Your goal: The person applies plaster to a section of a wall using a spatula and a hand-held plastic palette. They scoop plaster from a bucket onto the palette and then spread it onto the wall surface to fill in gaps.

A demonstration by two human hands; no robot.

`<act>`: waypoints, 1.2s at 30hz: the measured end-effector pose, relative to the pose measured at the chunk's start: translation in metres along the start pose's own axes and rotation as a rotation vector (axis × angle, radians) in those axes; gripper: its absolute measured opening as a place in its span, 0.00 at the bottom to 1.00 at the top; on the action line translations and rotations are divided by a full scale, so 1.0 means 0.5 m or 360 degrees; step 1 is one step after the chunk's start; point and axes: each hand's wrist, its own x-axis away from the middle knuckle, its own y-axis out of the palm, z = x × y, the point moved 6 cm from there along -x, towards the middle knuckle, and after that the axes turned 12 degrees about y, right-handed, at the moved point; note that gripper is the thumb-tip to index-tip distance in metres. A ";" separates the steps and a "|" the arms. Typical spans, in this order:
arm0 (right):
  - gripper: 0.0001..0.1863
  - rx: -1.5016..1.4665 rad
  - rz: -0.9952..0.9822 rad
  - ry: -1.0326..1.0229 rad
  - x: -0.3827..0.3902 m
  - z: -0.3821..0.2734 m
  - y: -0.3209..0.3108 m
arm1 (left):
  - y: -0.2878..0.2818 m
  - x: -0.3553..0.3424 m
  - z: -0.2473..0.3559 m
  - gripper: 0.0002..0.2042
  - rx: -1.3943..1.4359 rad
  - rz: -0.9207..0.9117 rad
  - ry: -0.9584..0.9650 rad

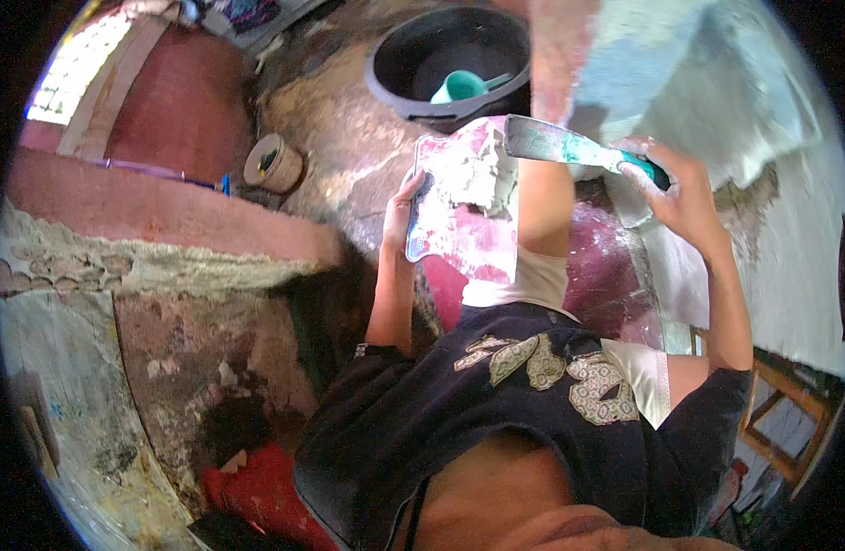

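Observation:
My left hand [401, 204] grips the left edge of a flat, pale board [468, 248], its face smeared with white and reddish patches. On the board's upper part lies a lump of grey-white putty [480, 182]. In my right hand [675, 188] is a putty knife [565, 144] with a dark green handle, held out to the left. Its wide, stained blade end overlaps the board's upper right corner in view, beside the putty; whether the two touch I cannot tell.
Beyond the board stands a large black tub [395, 87] with a green dipper [461, 86] in it. A small pale bucket [274, 163] is at the far left, past a low reddish ledge [184, 207]. A partly whitened wall [771, 275] rises close on the right, with a wooden frame [790, 413] below.

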 end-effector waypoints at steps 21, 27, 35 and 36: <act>0.12 0.0513 0.0667 0.0239 0.340 0.128 -0.171 | 0.291 0.055 -0.306 0.17 -0.0347 -0.0432 -0.0605; 0.12 0.0463 0.0618 0.0571 0.345 0.163 -0.118 | 0.273 0.045 -0.350 0.18 -0.0310 -0.0340 -0.0594; 0.10 -0.0230 0.0751 0.1079 0.376 0.211 -0.098 | 0.335 0.047 -0.352 0.20 -0.0115 -0.0461 -0.0718; 0.10 -0.0309 0.0761 0.1122 0.383 0.218 -0.091 | 0.339 0.044 -0.359 0.20 -0.0083 -0.0461 -0.0746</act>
